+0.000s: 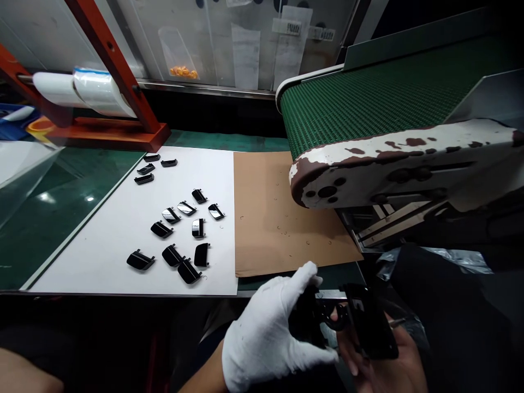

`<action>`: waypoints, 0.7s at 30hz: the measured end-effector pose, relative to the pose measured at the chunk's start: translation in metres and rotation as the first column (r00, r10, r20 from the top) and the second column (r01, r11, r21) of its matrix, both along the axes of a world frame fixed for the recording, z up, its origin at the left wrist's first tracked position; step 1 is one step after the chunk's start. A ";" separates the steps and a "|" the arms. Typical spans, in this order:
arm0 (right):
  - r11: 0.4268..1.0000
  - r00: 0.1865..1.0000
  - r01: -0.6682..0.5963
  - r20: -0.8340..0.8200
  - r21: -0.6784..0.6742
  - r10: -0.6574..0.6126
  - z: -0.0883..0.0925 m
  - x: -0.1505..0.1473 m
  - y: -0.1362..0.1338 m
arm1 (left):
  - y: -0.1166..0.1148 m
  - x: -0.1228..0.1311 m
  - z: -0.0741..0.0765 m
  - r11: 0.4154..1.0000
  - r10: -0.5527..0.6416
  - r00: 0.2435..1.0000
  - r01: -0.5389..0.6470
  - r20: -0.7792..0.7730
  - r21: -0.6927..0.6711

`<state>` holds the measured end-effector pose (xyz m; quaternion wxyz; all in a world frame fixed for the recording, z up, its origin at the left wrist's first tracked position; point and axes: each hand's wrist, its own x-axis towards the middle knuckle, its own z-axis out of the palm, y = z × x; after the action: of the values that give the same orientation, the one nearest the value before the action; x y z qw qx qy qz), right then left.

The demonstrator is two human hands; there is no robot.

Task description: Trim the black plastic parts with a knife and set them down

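My left hand [274, 333], in a white glove, is closed around a black plastic part [309, 319] below the table's front edge. My bare right hand [380, 365] holds a second glossy black part [370, 327] right beside it, and the two parts touch in the middle. Something thin and metallic pokes out at the right of that hand, too small to name. Several similar glossy black parts [180, 234] lie spread on a white sheet [102, 256] to the upper left.
A brown cardboard sheet [270, 218] lies beside the white sheet. A green conveyor belt [368, 103] with a worn white side frame [409, 164] overhangs from the right. A film roll [82, 90] on an orange stand [114, 134] stands at the back left.
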<state>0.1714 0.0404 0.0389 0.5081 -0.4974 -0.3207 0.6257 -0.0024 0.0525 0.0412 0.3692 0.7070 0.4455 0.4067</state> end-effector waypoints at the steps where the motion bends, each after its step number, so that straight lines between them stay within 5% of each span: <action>1: 1.000 1.000 -0.001 0.006 -0.008 0.001 0.001 0.000 0.000 | 0.000 0.000 0.000 1.000 0.000 1.000 0.000 0.007 0.009; 14: 0.986 0.999 0.031 0.014 -0.164 -0.029 0.009 0.005 -0.002 | -0.012 0.003 0.004 0.993 0.102 0.986 -0.108 0.130 0.039; 21: 0.982 0.975 -0.185 0.119 -0.025 0.186 0.010 0.020 0.002 | -0.014 0.004 0.001 0.992 0.117 0.981 -0.121 0.152 0.019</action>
<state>0.1910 0.0420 0.0485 0.4236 -0.5059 -0.3916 0.6413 0.0011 0.0388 0.0419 0.3670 0.6514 0.4522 0.4864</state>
